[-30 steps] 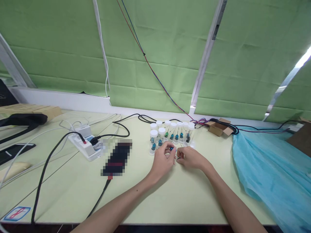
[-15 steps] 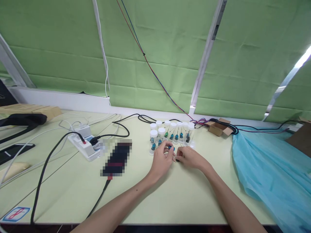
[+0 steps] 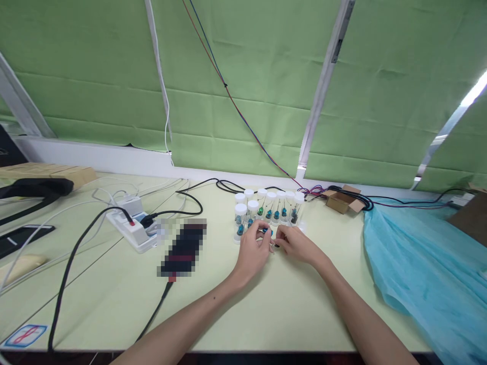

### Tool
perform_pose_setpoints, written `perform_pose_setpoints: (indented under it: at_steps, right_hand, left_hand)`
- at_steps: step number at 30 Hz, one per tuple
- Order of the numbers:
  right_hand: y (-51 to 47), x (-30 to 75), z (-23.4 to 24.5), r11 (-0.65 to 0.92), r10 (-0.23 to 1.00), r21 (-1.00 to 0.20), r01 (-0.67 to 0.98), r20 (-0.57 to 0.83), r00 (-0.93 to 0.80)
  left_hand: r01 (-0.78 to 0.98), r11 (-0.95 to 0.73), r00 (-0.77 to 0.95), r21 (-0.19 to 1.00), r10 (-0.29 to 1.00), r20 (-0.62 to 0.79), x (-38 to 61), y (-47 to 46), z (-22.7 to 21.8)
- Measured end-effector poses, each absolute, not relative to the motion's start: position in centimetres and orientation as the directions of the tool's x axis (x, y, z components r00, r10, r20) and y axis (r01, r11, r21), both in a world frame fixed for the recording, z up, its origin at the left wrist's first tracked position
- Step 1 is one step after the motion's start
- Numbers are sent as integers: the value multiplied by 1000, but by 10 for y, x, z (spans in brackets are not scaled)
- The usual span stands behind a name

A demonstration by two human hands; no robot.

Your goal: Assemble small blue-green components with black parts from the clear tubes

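Note:
My left hand (image 3: 254, 246) is closed around a small blue part (image 3: 268, 231), which shows between thumb and fingers. Close beside it, my right hand (image 3: 292, 241) pinches at a tiny dark piece (image 3: 277, 246) between the two hands; its kind is too small to tell. Just behind the hands stand several clear tubes with white caps (image 3: 252, 205). Small blue or green parts with thin stems, such as one blue part (image 3: 240, 229), sit inside them.
A pixelated dark device (image 3: 183, 249) with a cable lies left of the hands, beside a white power strip (image 3: 131, 228). At right are a small open cardboard box (image 3: 343, 199) and a blue plastic sheet (image 3: 411, 263). Black cables (image 3: 224, 186) run along the back edge.
My right hand has shifted slightly up and left, and the dark piece at its fingertips has moved up a little. My left hand stays almost in place.

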State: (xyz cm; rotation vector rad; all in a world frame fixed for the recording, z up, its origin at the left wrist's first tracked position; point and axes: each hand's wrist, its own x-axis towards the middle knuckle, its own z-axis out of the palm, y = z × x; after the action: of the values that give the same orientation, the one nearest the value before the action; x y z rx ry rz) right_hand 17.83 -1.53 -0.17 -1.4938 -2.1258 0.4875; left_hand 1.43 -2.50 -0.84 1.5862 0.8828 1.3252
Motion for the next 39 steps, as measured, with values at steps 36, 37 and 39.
perform_pose_setpoints:
  at_steps: [36,37,39]
  right_hand:
    - [-15,167,8,333,934,-928,168,300,-195]
    - [-15,167,7,341,932,-926,164,310,-187]
    - [-15,166,5,367,922,-913,177,331,-203]
  left_hand:
    - [-87,-308,24,947,950,311,12,-16,-10]
    - [-83,-298,19,951,954,300,11,-15,-11]
    - [-75,-289,11,954,957,291,11,-14,-12]
